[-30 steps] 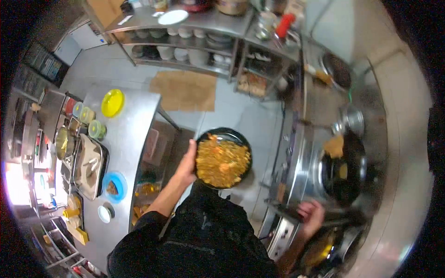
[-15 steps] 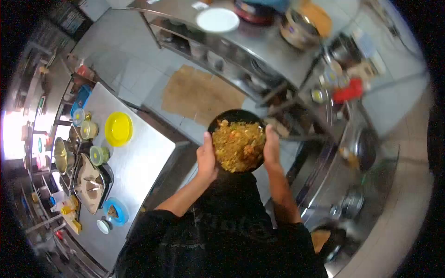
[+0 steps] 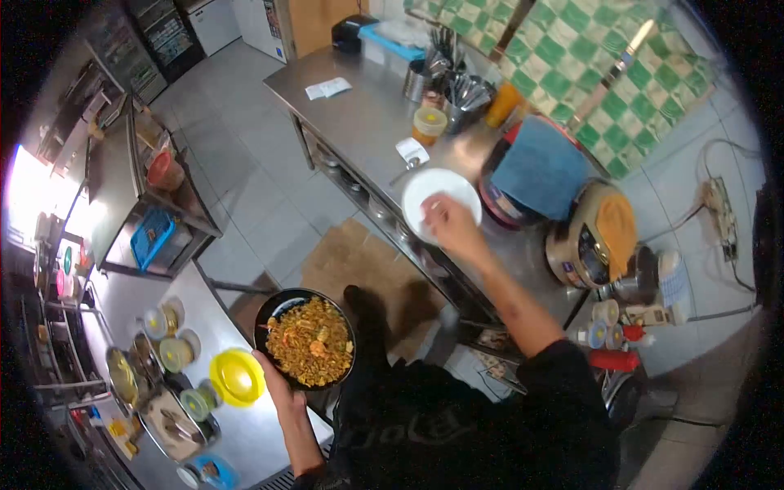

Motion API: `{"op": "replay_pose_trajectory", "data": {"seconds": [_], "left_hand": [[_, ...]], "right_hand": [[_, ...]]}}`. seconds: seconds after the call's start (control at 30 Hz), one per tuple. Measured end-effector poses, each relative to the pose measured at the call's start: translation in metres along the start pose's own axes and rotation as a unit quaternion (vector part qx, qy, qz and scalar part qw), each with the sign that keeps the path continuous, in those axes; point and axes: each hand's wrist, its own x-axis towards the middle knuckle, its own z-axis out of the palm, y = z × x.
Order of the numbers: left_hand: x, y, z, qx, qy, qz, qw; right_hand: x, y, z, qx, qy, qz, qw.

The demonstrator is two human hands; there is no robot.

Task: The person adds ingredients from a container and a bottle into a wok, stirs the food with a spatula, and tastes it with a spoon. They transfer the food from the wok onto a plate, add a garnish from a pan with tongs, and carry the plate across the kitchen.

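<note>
A black bowl (image 3: 264, 314) filled with fried rice (image 3: 310, 341) is held by its lower left edge in my left hand (image 3: 280, 382). The thumb lies along the rim. My right hand (image 3: 447, 219) reaches over a white plate (image 3: 449, 184) near the front edge of the steel counter. Its fingers are curled over the plate, and whether they grip anything I cannot make out. The plate lies flat beside a pot covered with a blue cloth (image 3: 541, 167).
On the steel counter (image 3: 351, 106) stand cutlery holders (image 3: 465, 98), a jar (image 3: 429, 122) and a rice cooker (image 3: 576, 253). At the left, a steel table (image 3: 261, 425) bears a yellow plate (image 3: 238, 377) and several tubs. Cardboard (image 3: 343, 253) covers part of the floor.
My right hand has let go of the bowl and moved to the white plate. The bowl has shifted left in my left hand alone. The view has turned, showing more of the counter.
</note>
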Motion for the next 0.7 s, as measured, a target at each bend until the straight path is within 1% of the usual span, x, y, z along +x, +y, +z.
{"op": "replay_pose_trajectory", "data": {"seconds": [0.03,0.07,0.13,0.17,0.23,0.27,0.33,0.4,0.43,0.47,0.5,0.53,0.57,0.6,0.67,0.7], "left_hand": [[0.032,0.009,-0.014,-0.014,-0.037,-0.005,0.999],[0.034,0.028,0.013,0.013,-0.001,0.028,1.0],[0.07,0.062,0.035,-0.026,-0.027,-0.008,0.999],[0.098,0.069,0.03,-0.01,-0.017,0.007,1.0],[0.128,0.101,0.062,0.005,0.015,0.01,1.0],[0.117,0.106,0.067,0.013,0.033,0.026,0.999],[0.144,0.133,0.113,0.005,0.079,0.027,0.996],[0.178,0.156,0.13,-0.016,0.051,0.017,0.998],[0.201,0.165,0.139,-0.031,0.018,0.008,0.999],[0.223,0.182,0.145,-0.047,-0.006,0.017,0.999],[0.235,0.196,0.154,-0.06,0.024,0.017,0.998],[0.254,0.208,0.165,-0.062,0.048,0.038,0.996],[0.27,0.224,0.166,-0.087,0.077,0.005,0.993],[0.281,0.247,0.185,-0.082,0.098,0.012,0.992],[0.33,0.272,0.189,-0.085,0.124,0.053,0.987],[0.35,0.288,0.195,-0.094,0.152,0.056,0.982]], "right_hand": [[0.034,-0.004,-0.009,-0.029,0.048,-0.025,0.998],[0.07,-0.008,-0.027,-0.062,0.098,-0.055,0.992],[0.153,0.013,-0.061,-0.18,0.166,-0.097,0.965],[0.183,0.01,-0.077,-0.189,0.196,-0.089,0.958],[0.257,0.015,-0.111,-0.223,0.249,-0.082,0.939],[0.266,0.03,-0.137,-0.247,0.278,-0.091,0.924],[0.34,0.067,-0.171,-0.256,0.31,-0.047,0.915],[0.409,0.119,-0.205,-0.363,0.286,-0.026,0.886],[0.455,0.186,-0.235,-0.346,0.255,-0.063,0.901],[0.481,0.21,-0.248,-0.459,0.189,-0.039,0.867],[0.435,0.176,-0.231,-0.44,0.209,-0.22,0.845],[0.458,0.18,-0.236,-0.411,0.183,-0.173,0.876],[0.479,0.198,-0.237,-0.399,0.163,-0.107,0.896],[0.479,0.212,-0.237,-0.39,0.16,-0.065,0.905],[0.481,0.21,-0.227,-0.39,0.174,0.007,0.904],[0.476,0.204,-0.222,-0.399,0.179,0.038,0.898]]}}
